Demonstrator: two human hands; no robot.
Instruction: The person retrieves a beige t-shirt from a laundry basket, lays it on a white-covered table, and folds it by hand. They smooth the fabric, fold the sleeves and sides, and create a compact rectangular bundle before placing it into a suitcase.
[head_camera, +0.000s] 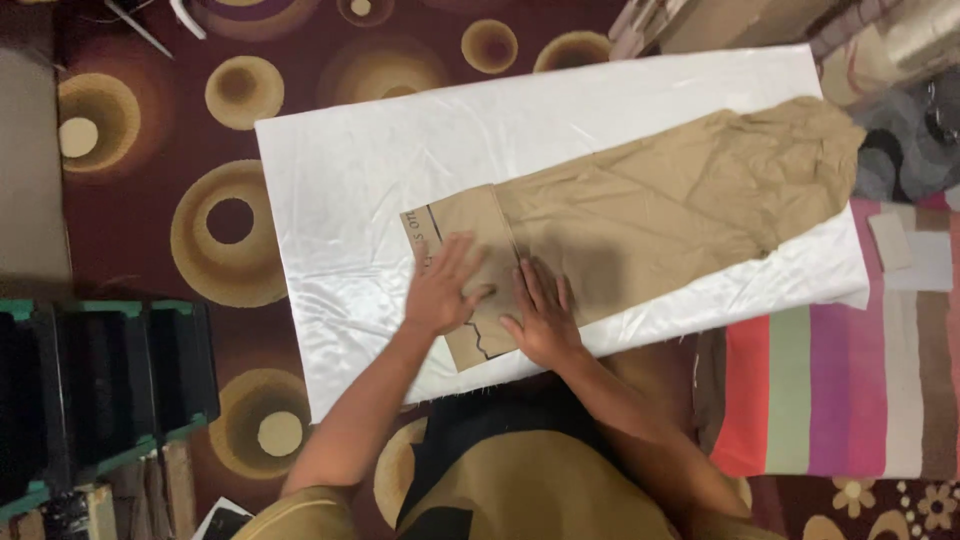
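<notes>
A tan cloth (680, 190) lies stretched across a white sheet (350, 170) on the floor. At its near end sits a brown paper pattern piece (463, 222) with black drawn lines. My left hand (442, 287) rests flat on the pattern, fingers spread. My right hand (541, 315) presses flat beside it, where the pattern meets the tan cloth. Neither hand grips anything.
A dark red carpet with round tan rings (225, 225) lies under the sheet. A striped multicoloured mat (830, 390) is at the right. Dark green-edged boxes (100, 390) stand at the left. Patterned fabric and bags (900, 60) pile at the top right.
</notes>
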